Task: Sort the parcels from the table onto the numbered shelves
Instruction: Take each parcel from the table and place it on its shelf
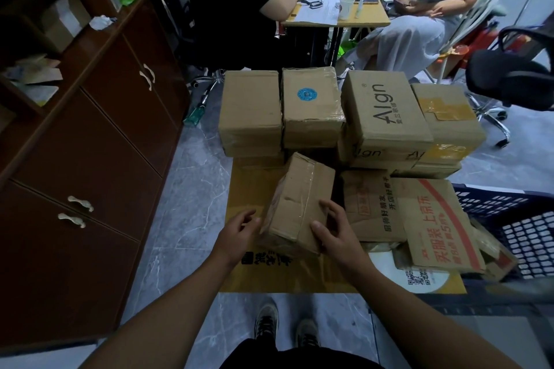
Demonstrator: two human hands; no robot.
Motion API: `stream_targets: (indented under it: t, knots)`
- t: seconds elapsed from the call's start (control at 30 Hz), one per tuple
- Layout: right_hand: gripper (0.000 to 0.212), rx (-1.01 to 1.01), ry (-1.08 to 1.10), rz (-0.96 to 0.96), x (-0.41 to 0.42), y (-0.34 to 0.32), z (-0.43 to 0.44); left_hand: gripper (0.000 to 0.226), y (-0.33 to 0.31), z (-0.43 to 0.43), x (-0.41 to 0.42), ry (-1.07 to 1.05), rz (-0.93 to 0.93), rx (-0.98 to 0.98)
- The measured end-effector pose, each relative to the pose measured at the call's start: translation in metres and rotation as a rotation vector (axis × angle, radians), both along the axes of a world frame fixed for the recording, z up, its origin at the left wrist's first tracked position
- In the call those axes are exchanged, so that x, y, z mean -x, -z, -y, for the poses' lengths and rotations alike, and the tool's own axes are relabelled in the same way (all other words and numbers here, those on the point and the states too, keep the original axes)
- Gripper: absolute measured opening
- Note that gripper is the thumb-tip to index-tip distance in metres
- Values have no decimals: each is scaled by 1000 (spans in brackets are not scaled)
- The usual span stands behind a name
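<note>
A small taped cardboard parcel [296, 201] stands tilted at the near middle of the low cardboard-covered table [248, 186]. My left hand [239, 231] grips its left side and my right hand [332, 225] grips its right side, thumb on the near face. Behind it are stacked parcels: a plain one [250, 108], one with a blue sticker [311, 105], an "Align" box [383, 108] and a yellow-taped box [446, 117]. Two printed boxes lie to the right, one with black print [368, 207] and one with red print [434, 225]. No shelf numbers show.
A dark wooden cabinet [90, 135] with open shelves [36, 75] fills the left side. Two people sit at a desk [335, 21] behind the table. A black office chair [509, 75] and a dark plastic crate [527, 219] stand on the right. Grey tiled floor [186, 219] runs between cabinet and table.
</note>
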State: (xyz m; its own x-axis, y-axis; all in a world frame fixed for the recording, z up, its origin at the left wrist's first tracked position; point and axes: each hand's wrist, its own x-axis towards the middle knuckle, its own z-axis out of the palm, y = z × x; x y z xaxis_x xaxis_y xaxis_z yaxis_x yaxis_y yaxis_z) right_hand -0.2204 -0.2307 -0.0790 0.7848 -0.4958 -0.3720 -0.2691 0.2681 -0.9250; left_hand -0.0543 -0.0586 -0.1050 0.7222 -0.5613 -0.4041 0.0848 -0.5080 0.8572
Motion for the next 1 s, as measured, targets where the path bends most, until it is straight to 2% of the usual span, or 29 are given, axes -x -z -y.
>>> stream_targets:
  t: [0.13,0.27,0.37,0.43,0.5,0.63,0.7,0.83,1.0]
  knots:
    - [48,-69,16,-1,1,1,1,42,-6,14,4,66,-32,-9]
    - [49,-158,7,3,5,-2,8,49,-7,18,1,72,-142,31]
    - [50,-174,-16,-10,5,0,10,62,-7,17,-1,68,-221,54]
    - [51,-176,-40,-15,5,2,10,59,-8,16,0,60,-260,66]
    - [50,-160,-59,-32,3,1,10,56,-8,12,-2,51,-193,60]
    - [43,5,-97,-120,0,4,11,66,-9,-2,-10,19,138,-50]
    - [53,84,-126,-168,-3,3,10,59,-8,-6,-10,39,242,-82]
    - [83,145,-137,-181,-10,-3,8,56,-12,-9,-1,60,328,-78]
    - [69,137,-128,-214,-13,-1,6,54,-13,-7,13,60,384,-44]
